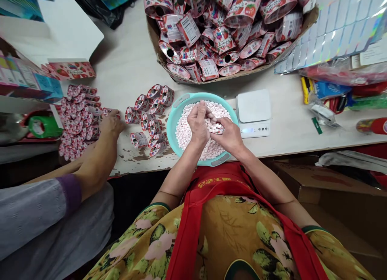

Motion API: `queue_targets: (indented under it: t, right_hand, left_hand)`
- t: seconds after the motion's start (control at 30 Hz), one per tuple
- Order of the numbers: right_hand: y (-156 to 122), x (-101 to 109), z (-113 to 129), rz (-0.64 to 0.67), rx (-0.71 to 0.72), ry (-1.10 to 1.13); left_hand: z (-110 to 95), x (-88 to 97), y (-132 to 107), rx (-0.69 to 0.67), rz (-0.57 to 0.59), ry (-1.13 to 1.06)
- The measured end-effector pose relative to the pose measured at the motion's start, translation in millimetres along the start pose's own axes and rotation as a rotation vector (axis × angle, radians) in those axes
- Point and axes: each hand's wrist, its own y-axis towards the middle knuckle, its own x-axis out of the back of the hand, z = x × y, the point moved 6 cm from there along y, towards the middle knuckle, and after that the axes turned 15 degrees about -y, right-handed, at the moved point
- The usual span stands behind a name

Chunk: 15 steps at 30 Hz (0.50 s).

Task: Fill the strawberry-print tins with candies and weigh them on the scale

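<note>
A turquoise basin (171,122) full of small pale pink candies (184,128) stands at the table's front edge. Over it, my right hand (228,135) is closed around a small strawberry-print container (221,130), mostly hidden by fingers and heaped candies. My left hand (198,122) meets it from the left, fingers curled around some candies against the container's top. Left of the basin stand several similar strawberry-print containers (155,126), with dark round holes in those tops that show.
A cardboard box (155,42) heaped with printed containers stands behind the basin. A white digital scale (253,106) sits at its right. On the left, a co-worker's hand (112,124) reaches to stacked small packages (80,122). Sticker sheets (335,34) and a yellow cutter (305,88) lie right.
</note>
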Motion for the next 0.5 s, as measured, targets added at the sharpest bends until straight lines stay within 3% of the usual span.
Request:
queue_targets:
  t: [0.3, 0.4, 0.5]
  right_hand:
    - [3, 8, -4, 0.096, -0.057, -0.014]
    - [4, 6, -11, 0.155, -0.097, 0.053]
    - [5, 4, -14, 0.148, -0.060, 0.213]
  left_hand:
    - [11, -3.1, 1, 0.131, 0.041, 0.005]
    - [14, -8.3, -2, 0.238, 0.118, 0.005]
    - [10, -13.1, -5, 0.249, 0.189, 0.001]
